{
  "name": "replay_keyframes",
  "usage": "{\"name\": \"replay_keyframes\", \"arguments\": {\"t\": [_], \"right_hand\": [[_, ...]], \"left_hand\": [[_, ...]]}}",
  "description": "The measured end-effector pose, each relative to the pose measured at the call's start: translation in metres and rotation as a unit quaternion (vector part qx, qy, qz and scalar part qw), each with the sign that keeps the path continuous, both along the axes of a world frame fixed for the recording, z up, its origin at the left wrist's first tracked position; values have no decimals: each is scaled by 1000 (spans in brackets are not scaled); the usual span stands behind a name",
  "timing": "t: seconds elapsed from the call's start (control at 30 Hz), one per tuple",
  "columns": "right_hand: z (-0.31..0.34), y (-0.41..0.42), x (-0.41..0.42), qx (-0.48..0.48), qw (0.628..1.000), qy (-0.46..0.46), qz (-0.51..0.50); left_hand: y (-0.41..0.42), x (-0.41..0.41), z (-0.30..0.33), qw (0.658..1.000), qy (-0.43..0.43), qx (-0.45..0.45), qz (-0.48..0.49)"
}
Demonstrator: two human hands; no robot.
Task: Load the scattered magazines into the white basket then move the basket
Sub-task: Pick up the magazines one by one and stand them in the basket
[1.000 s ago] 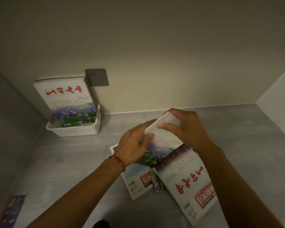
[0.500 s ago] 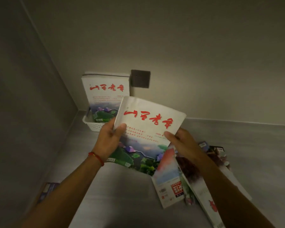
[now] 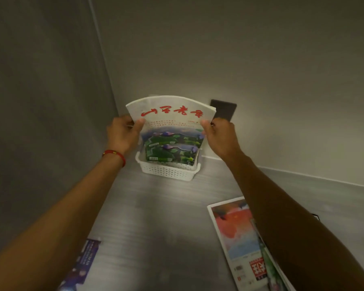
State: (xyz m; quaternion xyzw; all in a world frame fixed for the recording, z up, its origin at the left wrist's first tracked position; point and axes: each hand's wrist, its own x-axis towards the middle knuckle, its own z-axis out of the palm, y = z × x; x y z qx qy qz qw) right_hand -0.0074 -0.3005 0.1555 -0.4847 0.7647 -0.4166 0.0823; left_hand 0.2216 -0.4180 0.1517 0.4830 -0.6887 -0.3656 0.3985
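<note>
A white magazine point(image 3: 170, 114) with red characters and a green landscape cover stands upright over the white perforated basket point(image 3: 166, 170) in the far corner. My left hand point(image 3: 122, 135) grips its left edge and my right hand point(image 3: 219, 137) grips its right edge. Its lower end is down inside the basket, in front of another magazine of the same kind point(image 3: 168, 153) that stands there. More magazines point(image 3: 237, 240) lie flat on the grey surface at the lower right, partly under my right forearm.
A dark purple booklet point(image 3: 82, 263) lies by the left wall at the lower left. A dark socket plate point(image 3: 224, 109) sits on the back wall behind the basket. Walls close in on the left and at the back.
Both hands lifted the magazine off the pile, turned it upright and carried it left and forward to the basket. The view has swung toward the corner.
</note>
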Motion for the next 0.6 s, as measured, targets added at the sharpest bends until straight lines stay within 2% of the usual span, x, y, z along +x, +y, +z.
{"name": "replay_keyframes", "arguments": {"t": [0.23, 0.43, 0.6], "right_hand": [[-52, -23, -9, 87, 995, -44, 3], [-88, -25, -11, 152, 978, -129, -54], [-92, -18, -2, 118, 966, -229, 9]], "left_hand": [[-29, -13, -42, 992, 65, 108, -16], [-39, -30, -71, 982, 46, 185, 6], [-46, -37, -79, 980, 50, 192, 10]]}}
